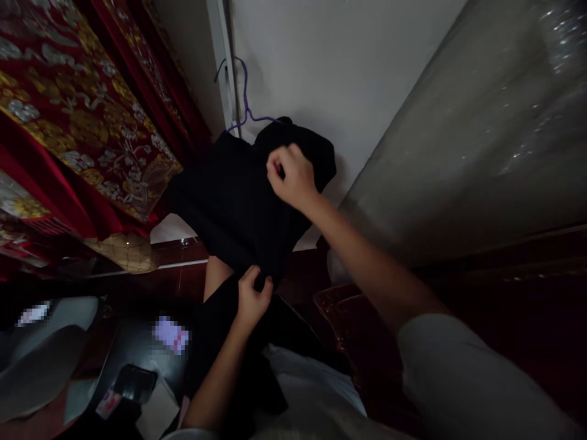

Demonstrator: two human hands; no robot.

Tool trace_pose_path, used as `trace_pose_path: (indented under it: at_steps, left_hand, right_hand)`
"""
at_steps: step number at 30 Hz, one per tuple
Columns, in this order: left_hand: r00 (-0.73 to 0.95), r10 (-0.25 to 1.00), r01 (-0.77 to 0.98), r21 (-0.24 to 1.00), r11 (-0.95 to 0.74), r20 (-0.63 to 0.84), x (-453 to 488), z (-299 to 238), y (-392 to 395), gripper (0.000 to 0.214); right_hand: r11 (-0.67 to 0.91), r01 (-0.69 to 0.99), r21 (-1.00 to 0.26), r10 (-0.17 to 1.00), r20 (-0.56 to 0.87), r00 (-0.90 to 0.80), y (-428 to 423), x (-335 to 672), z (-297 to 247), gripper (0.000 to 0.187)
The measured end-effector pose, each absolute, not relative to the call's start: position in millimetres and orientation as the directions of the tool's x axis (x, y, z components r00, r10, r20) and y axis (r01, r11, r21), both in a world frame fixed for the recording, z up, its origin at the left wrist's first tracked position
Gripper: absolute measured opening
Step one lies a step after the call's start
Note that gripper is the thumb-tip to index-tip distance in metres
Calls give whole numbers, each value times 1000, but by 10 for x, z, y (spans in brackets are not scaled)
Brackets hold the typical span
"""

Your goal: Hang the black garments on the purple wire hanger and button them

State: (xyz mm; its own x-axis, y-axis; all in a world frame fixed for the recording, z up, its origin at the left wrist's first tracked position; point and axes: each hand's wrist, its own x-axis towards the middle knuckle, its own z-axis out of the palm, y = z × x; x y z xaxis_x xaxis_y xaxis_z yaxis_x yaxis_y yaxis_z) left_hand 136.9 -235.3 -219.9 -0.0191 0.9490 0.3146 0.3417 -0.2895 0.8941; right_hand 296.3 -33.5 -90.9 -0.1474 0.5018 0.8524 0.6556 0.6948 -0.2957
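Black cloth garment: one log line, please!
black cloth garment: on thin purple hanger | left hand: at lower edge | right hand: curled, in front

Black garment [220, 189] on a purple hanger [248, 112].
The left hand [252, 300] grips its near, lower edge; the right hand [294, 177], fingers curled, is farther off, before its upper right part. A red patterned curtain [110, 122] hangs left.

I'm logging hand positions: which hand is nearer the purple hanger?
The right hand, high up in front of the garment; the left hand is farther down, by its lower edge.
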Motion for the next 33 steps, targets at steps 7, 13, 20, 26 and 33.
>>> trace_pose_path:
  at_steps: [7,13,20,26,33]
  left_hand:
    - [202,947,652,687,-321,251,1136,-1747,-1928,14]
    - [100,783,356,713,-604,613,1168,-775,-1392,48]
    - [176,635,399,535,-744,752,1382,-237,-724,37]
    - [63,643,419,564,-711,763,1416,-333,-703,36]
    - [-266,636,449,677,-582,724,569,33,-53,42]
  right_hand:
    - [683,682,-262,515,835,-194,-272,2966,-352,26]
    - [685,662,-303,548,813,-195,-567,2995,-381,30]
    - [695,696,-179,469,847,-251,-613,3052,-408,36]
    - [742,657,-131,439,836,-329,-499,3005,-582,31]
    - [755,639,-145,557,657,-508,-579,2901,-1098,26]
